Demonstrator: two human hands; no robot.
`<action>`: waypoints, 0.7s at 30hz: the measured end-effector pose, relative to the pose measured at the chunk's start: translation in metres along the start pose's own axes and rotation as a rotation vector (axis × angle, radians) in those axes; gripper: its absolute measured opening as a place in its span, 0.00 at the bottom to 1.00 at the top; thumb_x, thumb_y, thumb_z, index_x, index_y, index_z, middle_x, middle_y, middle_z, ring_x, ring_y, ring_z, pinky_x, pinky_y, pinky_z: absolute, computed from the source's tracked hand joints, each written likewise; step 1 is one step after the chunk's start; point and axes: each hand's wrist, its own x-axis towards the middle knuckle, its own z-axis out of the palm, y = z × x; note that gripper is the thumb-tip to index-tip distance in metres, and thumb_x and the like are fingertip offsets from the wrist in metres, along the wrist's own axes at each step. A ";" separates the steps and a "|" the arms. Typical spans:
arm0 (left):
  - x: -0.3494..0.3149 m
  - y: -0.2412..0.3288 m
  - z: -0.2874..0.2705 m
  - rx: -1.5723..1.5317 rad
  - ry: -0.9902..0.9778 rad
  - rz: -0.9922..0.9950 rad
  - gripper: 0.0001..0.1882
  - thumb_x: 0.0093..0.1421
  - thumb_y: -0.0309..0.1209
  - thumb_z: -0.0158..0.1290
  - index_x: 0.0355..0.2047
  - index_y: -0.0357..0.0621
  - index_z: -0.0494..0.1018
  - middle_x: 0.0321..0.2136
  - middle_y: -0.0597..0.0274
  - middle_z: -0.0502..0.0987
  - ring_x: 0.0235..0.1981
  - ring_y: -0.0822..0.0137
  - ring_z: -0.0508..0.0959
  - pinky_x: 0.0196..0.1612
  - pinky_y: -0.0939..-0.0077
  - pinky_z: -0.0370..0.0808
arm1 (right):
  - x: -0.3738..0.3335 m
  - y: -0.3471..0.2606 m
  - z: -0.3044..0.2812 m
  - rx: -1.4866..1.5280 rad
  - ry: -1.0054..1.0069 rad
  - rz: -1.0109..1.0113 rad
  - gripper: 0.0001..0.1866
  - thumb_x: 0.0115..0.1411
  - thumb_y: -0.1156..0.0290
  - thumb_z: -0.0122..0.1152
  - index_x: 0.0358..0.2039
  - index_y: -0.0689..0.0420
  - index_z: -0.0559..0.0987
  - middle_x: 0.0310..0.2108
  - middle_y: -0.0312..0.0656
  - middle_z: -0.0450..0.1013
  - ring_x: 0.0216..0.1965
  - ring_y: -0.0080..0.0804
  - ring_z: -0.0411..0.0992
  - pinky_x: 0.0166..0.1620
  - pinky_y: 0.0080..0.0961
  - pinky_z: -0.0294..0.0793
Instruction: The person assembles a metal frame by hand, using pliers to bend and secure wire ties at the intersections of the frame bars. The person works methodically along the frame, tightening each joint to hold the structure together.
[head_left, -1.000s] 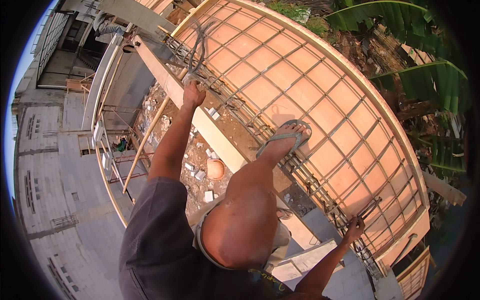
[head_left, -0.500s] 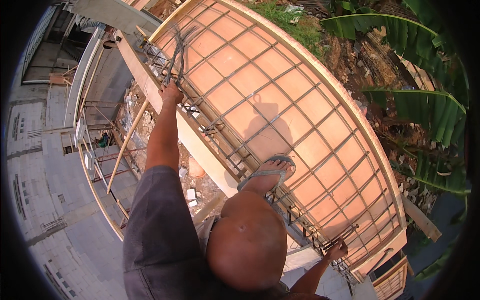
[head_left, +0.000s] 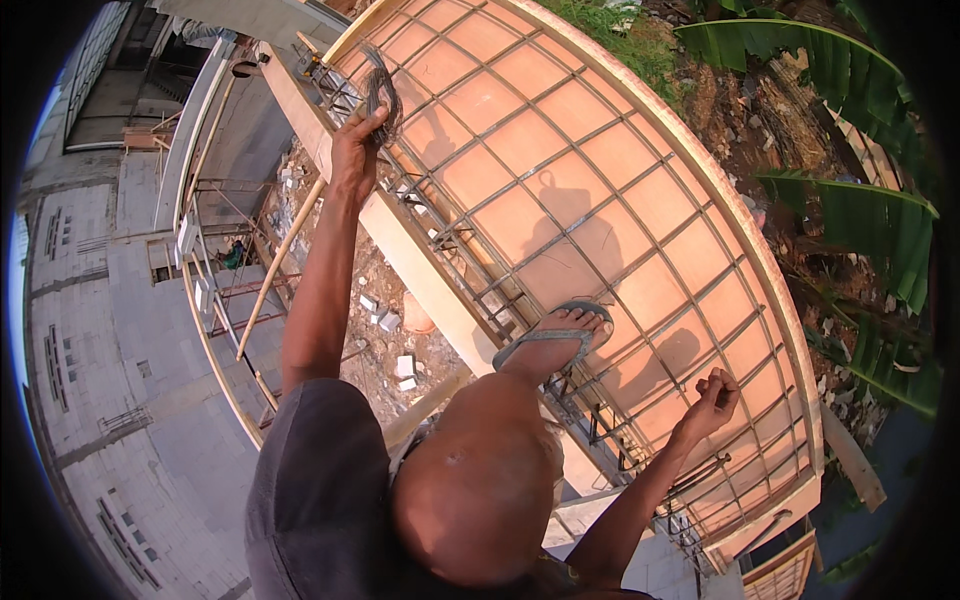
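My left hand (head_left: 356,150) is closed round a looped bundle of dark tie wire (head_left: 379,92), held up over the far left end of the rebar mesh (head_left: 527,180). My right hand (head_left: 713,405) is raised above the mesh at the lower right, fingers curled together; whether they hold something small, I cannot make out. Below that hand, several short bars (head_left: 705,470) lie by the near edge. Under the mesh is a curved orange-brown formwork panel (head_left: 480,103). My foot in a grey flip-flop (head_left: 560,335) rests on the near edge of the rebar.
A rebar cage (head_left: 450,235) runs along the near side beside a pale timber board (head_left: 415,270). Beyond the board the ground drops to rubble (head_left: 385,318) and a wooden pole (head_left: 285,265). Banana leaves (head_left: 850,230) hang past the curved outer rim (head_left: 700,160). Grey block paving (head_left: 110,330) lies left.
My left hand has lifted the wire bundle off the mesh and turned. My right hand has left the short bars at the near edge and moved up and outward over the mesh.
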 end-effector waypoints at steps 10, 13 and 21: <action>-0.197 -0.006 0.150 -0.150 -0.504 -0.188 0.17 0.64 0.27 0.69 0.51 0.41 0.77 0.40 0.67 0.83 0.43 0.73 0.80 0.54 0.74 0.72 | -0.083 -0.175 0.164 0.129 -0.969 -0.209 0.26 0.64 0.78 0.73 0.64 0.59 0.82 0.42 0.34 0.73 0.39 0.18 0.75 0.48 0.25 0.78; -0.214 -0.028 0.167 -0.188 -0.583 -0.303 0.17 0.65 0.27 0.69 0.51 0.41 0.77 0.41 0.67 0.83 0.44 0.74 0.81 0.54 0.74 0.74 | -0.075 -0.162 0.148 0.119 -1.019 -0.162 0.21 0.66 0.76 0.72 0.60 0.60 0.85 0.42 0.35 0.73 0.41 0.22 0.77 0.50 0.26 0.78; -0.253 -0.037 0.202 0.022 -0.765 -0.381 0.18 0.65 0.27 0.69 0.53 0.39 0.77 0.43 0.65 0.84 0.47 0.73 0.82 0.57 0.74 0.75 | -0.072 -0.148 0.093 0.048 -0.943 -0.227 0.13 0.68 0.73 0.72 0.50 0.64 0.87 0.41 0.38 0.78 0.44 0.26 0.79 0.51 0.26 0.79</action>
